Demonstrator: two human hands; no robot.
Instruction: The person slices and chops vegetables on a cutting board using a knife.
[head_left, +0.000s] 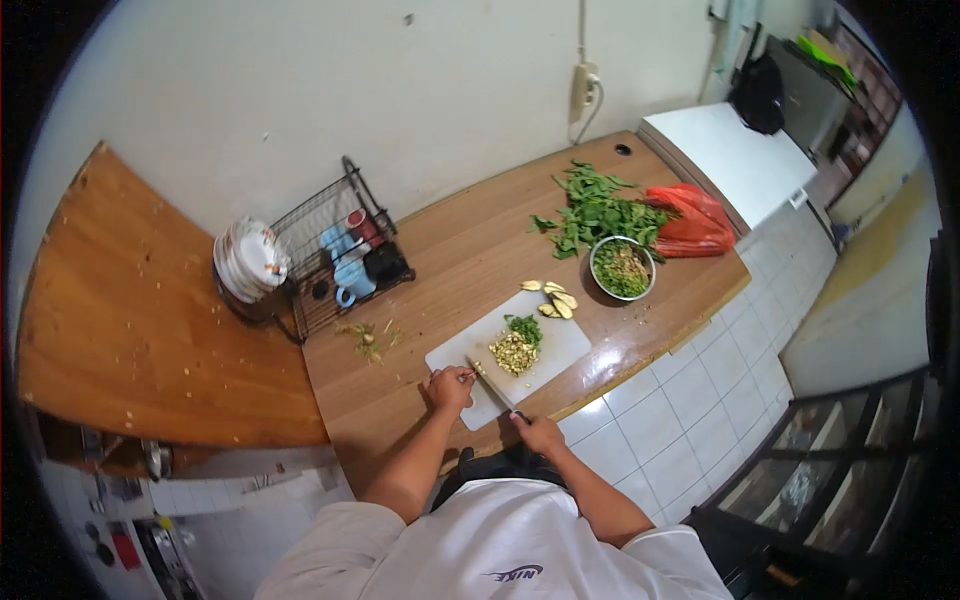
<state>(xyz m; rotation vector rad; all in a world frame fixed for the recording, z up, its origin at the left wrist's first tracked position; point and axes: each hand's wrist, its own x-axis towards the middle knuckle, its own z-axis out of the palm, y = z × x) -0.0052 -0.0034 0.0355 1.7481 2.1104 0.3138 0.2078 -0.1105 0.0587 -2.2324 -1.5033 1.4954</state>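
My right hand [540,435] grips the dark handle of a kitchen knife [492,383], its blade slanting up and left over the white cutting board [570,345]. At the board's left edge, my left hand [452,388] has its fingers drawn together beside the blade's tip. A small piece seems to be under those fingertips, too small to name. Just beyond the knife lies a pile of pale diced pieces [514,353], with chopped green leaves [524,328] touching it. Several dark-skinned, pale-fleshed eggplant pieces [562,303] rest at the board's far right corner.
A metal bowl [596,277] of chopped greens stands to the right, by leafy greens [590,205] and a red plastic bag [700,222]. Back left is a wire rack [310,215] with blue mugs [352,276] and stacked plates [245,258]. Vegetable scraps [368,340] lie left of the board.
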